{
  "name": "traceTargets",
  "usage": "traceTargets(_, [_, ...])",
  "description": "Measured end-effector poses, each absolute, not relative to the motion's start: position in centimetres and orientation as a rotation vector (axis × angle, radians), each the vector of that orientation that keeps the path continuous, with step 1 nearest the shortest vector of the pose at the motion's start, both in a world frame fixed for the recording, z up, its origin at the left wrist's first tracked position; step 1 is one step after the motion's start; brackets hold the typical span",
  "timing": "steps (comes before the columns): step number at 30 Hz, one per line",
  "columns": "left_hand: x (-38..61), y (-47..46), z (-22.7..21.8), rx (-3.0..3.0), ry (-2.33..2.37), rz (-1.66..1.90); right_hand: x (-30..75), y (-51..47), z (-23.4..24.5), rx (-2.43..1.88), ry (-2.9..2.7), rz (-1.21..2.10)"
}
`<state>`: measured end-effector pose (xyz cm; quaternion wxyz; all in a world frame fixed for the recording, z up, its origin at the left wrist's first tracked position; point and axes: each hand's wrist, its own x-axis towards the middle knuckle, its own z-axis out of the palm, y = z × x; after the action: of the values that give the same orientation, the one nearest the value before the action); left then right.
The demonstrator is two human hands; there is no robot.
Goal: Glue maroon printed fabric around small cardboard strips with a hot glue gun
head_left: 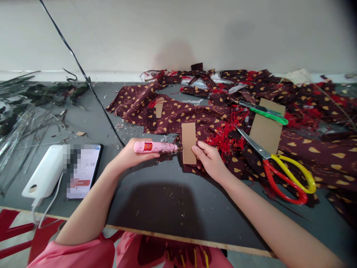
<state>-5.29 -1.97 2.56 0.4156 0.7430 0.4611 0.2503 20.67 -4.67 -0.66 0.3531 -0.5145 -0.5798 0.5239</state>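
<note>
My left hand (128,155) is wrapped round a pink glue gun (147,146), its nozzle pointing right. The nozzle tip reaches the left edge of a small cardboard rectangle (189,139); whether it touches cannot be made out. My right hand (209,158) pinches that cardboard at its right edge, thumb on top. Under and behind it spreads dark maroon cloth (170,115) with a gold leaf-like print. Red threads (230,134) lie in a tangle just beyond my right hand. A smaller cardboard strip (159,108) rests on the cloth.
To the right lie scissors (279,167) with red and yellow handles, and a green cutter (269,115) on a larger cardboard piece (266,136). A phone (83,171) and white power bank (46,173) sit left. A black cord (75,56) hangs down towards my left hand. Wires (25,123) lie far left.
</note>
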Motion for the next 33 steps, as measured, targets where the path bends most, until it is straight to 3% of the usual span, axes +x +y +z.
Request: traceTargets(33, [-5.52,-1.93,2.51,1.917,1.188,0.648,20.70,-4.72,-0.58,-1.335,-1.544,1.340])
